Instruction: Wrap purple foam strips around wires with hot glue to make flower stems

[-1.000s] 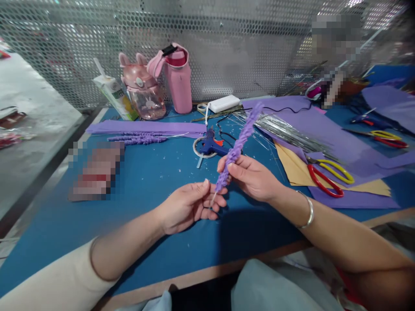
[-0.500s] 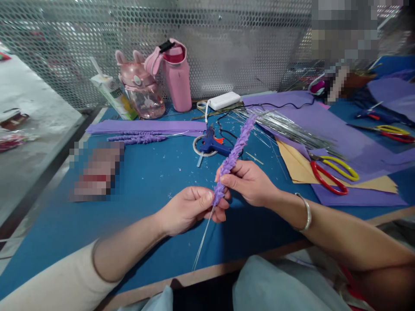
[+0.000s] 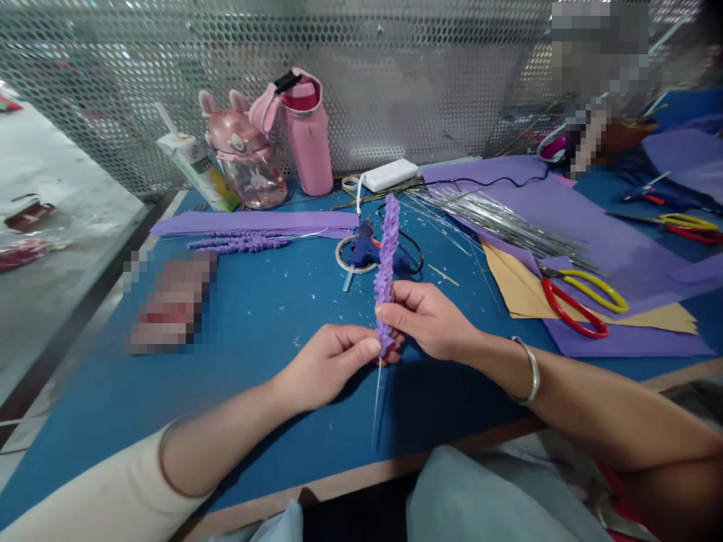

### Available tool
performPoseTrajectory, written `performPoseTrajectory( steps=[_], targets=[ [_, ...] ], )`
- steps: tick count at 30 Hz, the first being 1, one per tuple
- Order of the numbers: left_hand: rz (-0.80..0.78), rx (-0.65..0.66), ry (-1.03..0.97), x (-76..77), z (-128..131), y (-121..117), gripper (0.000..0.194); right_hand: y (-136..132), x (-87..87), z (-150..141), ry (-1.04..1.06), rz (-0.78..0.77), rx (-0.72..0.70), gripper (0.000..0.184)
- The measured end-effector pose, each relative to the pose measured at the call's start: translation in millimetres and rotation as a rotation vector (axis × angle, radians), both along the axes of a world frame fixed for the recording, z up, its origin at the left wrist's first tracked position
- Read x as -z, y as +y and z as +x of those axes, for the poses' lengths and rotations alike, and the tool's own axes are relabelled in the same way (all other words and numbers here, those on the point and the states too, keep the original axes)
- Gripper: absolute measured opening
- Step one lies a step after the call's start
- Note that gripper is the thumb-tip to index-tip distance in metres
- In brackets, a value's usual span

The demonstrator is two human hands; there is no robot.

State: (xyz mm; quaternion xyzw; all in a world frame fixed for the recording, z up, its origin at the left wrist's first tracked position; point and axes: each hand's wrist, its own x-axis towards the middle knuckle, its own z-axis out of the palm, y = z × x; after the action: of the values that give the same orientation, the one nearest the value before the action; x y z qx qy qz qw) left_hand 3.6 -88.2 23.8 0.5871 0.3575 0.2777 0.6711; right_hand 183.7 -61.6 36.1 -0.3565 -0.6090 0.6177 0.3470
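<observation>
Between my hands stands a purple paper flower spike [image 3: 387,248], nearly upright, its ruffled petals wound around a thin wire stem [image 3: 376,406] that hangs bare below. My left hand [image 3: 333,363] pinches the lower end of the spike with thumb and fingers. Slightly higher, my right hand [image 3: 432,320] grips the same spike, some of its fingers hidden behind it. Behind the spike a blue glue gun [image 3: 361,250] lies on a roll of tape [image 3: 340,260], partly covered from view.
Finished-looking purple spikes [image 3: 237,242] lie by purple paper strips [image 3: 254,222] at left. Bottles [image 3: 309,143] and a drink carton [image 3: 197,169] line the mesh wall. Wires [image 3: 508,222], purple sheets [image 3: 610,226] and red-and-yellow scissors [image 3: 576,301] lie right; a blurred-out flat object [image 3: 175,301] lies left.
The flower spike has swung from leaning right to nearly upright, and its bare wire now points almost straight down. Both hands keep hold of it and have barely moved.
</observation>
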Motion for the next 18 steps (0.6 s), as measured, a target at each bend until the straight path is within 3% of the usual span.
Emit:
performPoseTrajectory(
  steps=[4,7,10,15,18],
  targets=[
    [-0.107,-0.129,-0.147,6.4,-3,4,0.058,8,-2.6,5,-0.024,0.024,0.003,0.027],
    [-0.066,-0.301,-0.23,4.4,-5,8,0.044,10,-6.0,6,-0.095,0.004,-0.025,0.023],
    [-0.04,-0.391,-0.258,-0.1,-5,11,0.03,11,-4.9,4,-0.134,-0.034,-0.068,0.017],
    [-0.117,-0.344,-0.313,-4.6,-8,16,0.04,9,2.4,-5,-0.067,-0.041,-0.08,0.024],
    [-0.117,-0.306,-0.282,-7.3,-10,18,0.029,6,4.3,-10,0.013,-0.058,-0.12,0.027]
  ],
)
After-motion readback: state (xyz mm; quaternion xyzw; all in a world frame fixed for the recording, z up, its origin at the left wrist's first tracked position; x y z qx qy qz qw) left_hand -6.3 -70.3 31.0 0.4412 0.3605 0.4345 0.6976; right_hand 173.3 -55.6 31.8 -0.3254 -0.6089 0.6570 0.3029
